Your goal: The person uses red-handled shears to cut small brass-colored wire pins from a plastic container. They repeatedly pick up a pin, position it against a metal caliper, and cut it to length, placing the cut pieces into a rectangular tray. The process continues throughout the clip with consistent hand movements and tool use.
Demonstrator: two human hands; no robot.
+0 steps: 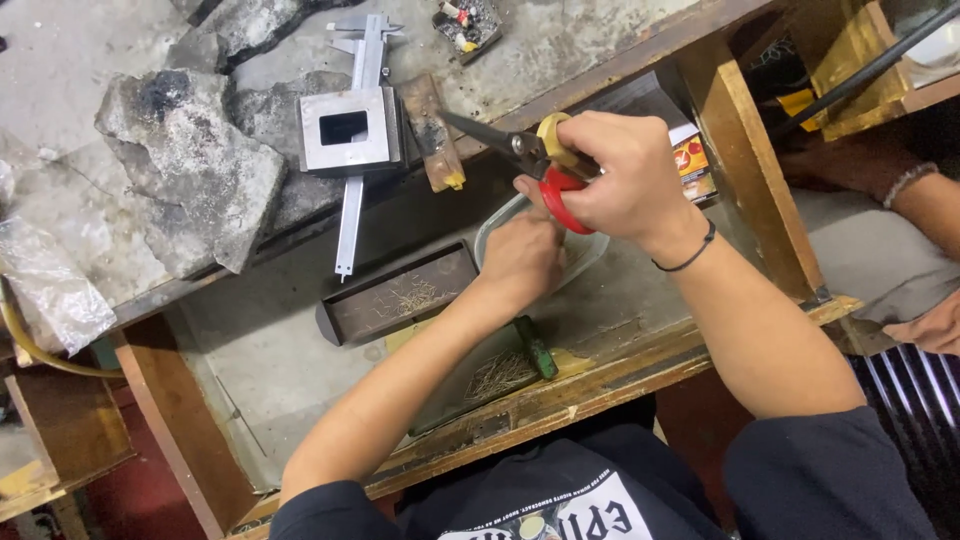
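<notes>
My right hand point(625, 170) grips a pair of snips point(520, 150) with red and yellow handles, blades pointing left over the bench. My left hand point(522, 258) is curled just below the snips, fingers closed over a clear plastic tub point(590, 250); whatever it pinches is hidden. A green-handled wire brush point(520, 362) lies under my left forearm in the shallow wooden drawer point(300, 380).
A dark metal tray point(400, 293) sits left of my hands. A steel block with a square hole point(347, 130) rests on a caliper point(358, 160). Rough grey slabs point(195, 165) lie at the back left. Another person's forearm point(925, 205) is at the right.
</notes>
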